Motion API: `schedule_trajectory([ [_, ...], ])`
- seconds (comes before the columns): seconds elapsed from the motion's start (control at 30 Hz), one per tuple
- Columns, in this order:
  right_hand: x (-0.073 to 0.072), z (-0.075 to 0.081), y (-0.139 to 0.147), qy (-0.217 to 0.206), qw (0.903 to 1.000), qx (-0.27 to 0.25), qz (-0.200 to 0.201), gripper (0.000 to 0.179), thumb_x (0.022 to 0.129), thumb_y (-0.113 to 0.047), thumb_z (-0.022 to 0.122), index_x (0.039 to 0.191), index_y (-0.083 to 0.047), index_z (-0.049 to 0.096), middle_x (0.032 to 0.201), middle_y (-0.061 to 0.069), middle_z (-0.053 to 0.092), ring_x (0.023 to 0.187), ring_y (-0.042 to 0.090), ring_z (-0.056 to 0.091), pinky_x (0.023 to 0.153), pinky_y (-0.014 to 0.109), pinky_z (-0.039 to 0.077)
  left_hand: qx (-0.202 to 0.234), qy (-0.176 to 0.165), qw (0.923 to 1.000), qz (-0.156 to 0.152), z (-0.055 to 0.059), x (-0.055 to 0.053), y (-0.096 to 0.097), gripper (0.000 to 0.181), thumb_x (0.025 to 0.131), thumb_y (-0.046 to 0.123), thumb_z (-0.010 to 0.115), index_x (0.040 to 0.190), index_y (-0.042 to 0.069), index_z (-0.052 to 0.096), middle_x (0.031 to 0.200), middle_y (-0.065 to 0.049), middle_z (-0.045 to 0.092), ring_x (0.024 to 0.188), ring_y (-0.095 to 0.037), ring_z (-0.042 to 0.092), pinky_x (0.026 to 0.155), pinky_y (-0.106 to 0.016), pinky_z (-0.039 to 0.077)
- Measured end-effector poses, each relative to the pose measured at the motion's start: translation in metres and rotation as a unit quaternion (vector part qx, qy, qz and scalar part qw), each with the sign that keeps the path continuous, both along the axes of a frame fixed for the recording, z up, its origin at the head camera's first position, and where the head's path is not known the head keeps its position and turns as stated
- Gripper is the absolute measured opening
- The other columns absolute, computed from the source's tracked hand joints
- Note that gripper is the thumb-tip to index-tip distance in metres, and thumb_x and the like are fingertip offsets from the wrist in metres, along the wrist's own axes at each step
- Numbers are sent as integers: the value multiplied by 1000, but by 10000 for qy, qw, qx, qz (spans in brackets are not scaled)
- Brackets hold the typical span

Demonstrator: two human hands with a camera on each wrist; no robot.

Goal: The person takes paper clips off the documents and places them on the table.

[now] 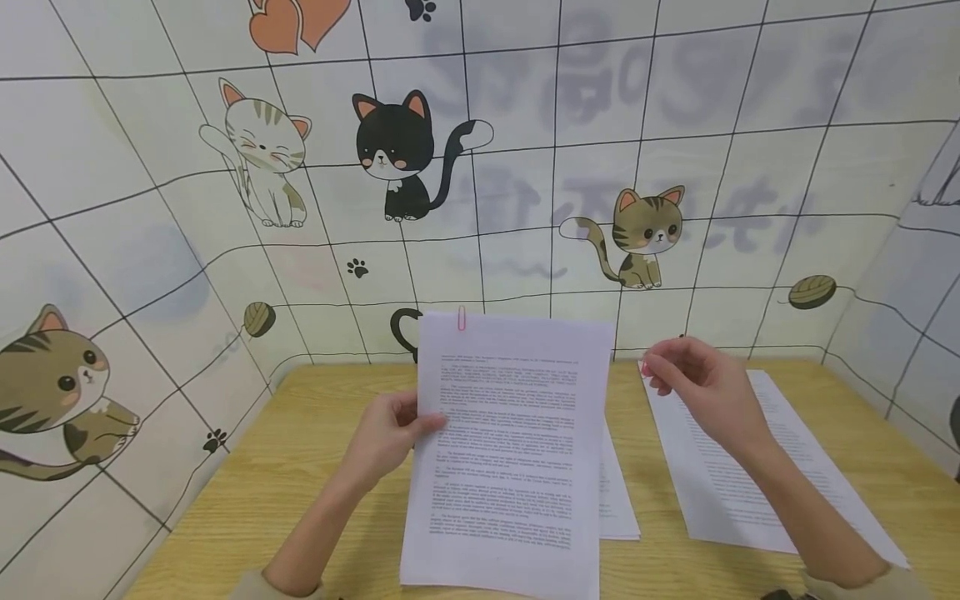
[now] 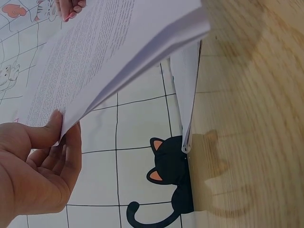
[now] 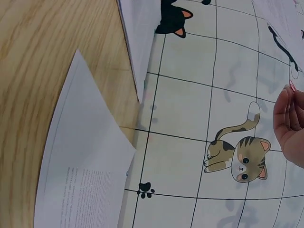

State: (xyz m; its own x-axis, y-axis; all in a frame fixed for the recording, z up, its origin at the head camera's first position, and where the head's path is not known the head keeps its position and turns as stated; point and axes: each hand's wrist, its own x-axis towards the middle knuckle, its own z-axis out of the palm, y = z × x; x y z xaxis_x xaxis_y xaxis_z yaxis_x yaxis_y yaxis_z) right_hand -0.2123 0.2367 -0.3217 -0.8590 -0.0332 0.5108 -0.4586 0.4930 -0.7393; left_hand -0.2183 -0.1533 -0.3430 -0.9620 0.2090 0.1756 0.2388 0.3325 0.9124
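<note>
My left hand [image 1: 386,435] grips a sheaf of printed papers [image 1: 513,467] by its left edge, thumb on the front and fingers behind. Held up over the table, the sheaf carries a pink paper clip [image 1: 462,319] on its top edge, towards the left. In the left wrist view the sheaf [image 2: 102,52] shows several layered sheets. To the right, apart from the sheaf, my right hand [image 1: 701,387] pinches another pink paper clip [image 1: 647,369] between thumb and fingers. The right wrist view also shows this clip [image 3: 292,86] at the fingertips.
More printed sheets [image 1: 618,500] lie on the wooden table [image 1: 300,483], partly hidden behind the held sheaf. Another printed stack [image 1: 705,492] lies at the right, below my right forearm. Behind the table stands a wall covering [image 1: 517,250] with cat drawings and grid lines.
</note>
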Motion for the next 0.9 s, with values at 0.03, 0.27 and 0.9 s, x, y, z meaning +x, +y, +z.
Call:
schedule_trajectory([
  [0.03, 0, -1, 1, -11, 10000, 21, 50, 17, 100, -16, 66, 109, -2, 67, 93, 11, 71, 75, 14, 67, 69, 19, 55, 17, 0, 10000, -8, 0, 0, 0, 19, 92, 3, 72, 110, -1, 72, 93, -10, 75, 78, -21, 70, 68, -29, 56],
  [0.27, -1, -8, 5, -109, 9991, 351, 210, 13, 99, -14, 66, 106, -3, 68, 88, 4, 71, 72, 18, 66, 66, 20, 54, 98, -32, 9999, -49, 2, 1, -1, 20, 92, 3, 71, 112, -2, 72, 94, -11, 75, 79, -21, 70, 68, -28, 56],
  [0.9, 1, -35, 16, -983, 9887, 908, 673, 12, 98, -14, 68, 102, -3, 66, 83, 2, 68, 71, 18, 65, 66, 26, 55, 73, -47, 10000, -27, 4, -1, -6, 19, 92, 3, 72, 111, -2, 72, 94, -10, 75, 79, -21, 70, 67, -28, 54],
])
